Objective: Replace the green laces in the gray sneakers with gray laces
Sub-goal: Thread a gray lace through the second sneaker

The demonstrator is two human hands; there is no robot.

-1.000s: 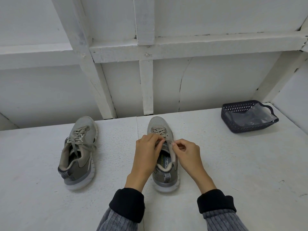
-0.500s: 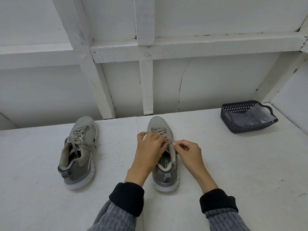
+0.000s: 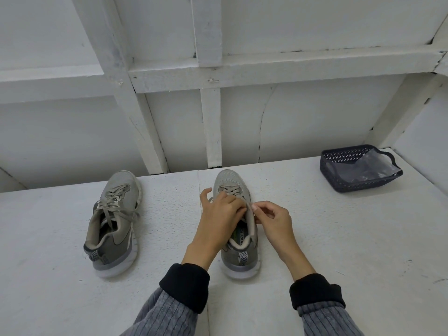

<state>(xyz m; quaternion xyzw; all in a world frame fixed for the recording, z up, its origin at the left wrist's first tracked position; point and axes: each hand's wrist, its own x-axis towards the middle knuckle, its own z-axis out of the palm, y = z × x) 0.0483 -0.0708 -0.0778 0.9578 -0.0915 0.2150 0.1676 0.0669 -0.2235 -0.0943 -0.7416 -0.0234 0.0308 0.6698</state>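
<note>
**Head view: both hands at the top eyelets of the middle sneaker**

From left: laced sneaker (image 3: 114, 221) rests apart on the bench (image 3: 339, 238). My left hand (image 3: 218, 221) curls over the middle sneaker (image 3: 236, 229), which points away from me. My right hand (image 3: 272, 220) pinches something at its collar, I think the lace end; both grips are equally near.

Two gray sneakers are set upright on the white surface, toes pointed away, well apart. The left sneaker (image 3: 114, 221) is fully laced with gray laces (image 3: 114, 204), ends lying loose over the collar. The right sneaker (image 3: 238, 229) shows gray lacing (image 3: 230, 190) across the forefoot; its upper eyelets are hidden.
</note>
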